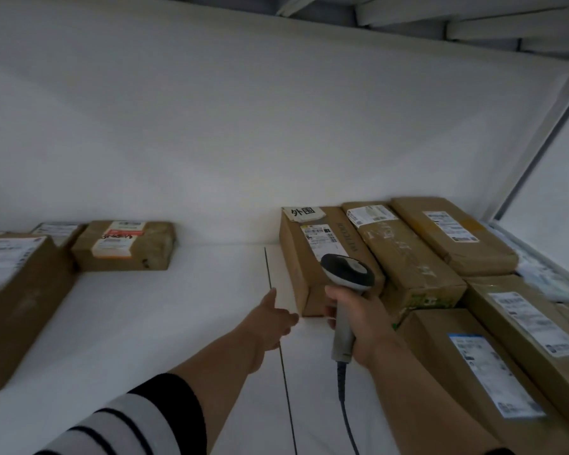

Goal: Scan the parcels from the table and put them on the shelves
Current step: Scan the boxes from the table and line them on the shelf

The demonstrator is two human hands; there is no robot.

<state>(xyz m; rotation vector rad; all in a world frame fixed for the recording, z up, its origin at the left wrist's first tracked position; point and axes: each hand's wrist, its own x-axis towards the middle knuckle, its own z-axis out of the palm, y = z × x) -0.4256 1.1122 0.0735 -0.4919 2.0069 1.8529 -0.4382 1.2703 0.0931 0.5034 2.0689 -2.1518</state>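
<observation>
Brown cardboard parcels [408, 257] w/ white labels, flat on white table [178, 323]: cluster right, few left [122, 244].

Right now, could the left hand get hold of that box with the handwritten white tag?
Probably yes: the left hand is open beside the tagged box's near corner, with bare table between them.

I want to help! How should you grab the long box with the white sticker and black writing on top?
Grip the long box by its near end, coming from its open left side, where the left hand is. Another parcel presses its right side, and the right hand holds the scanner.
</observation>
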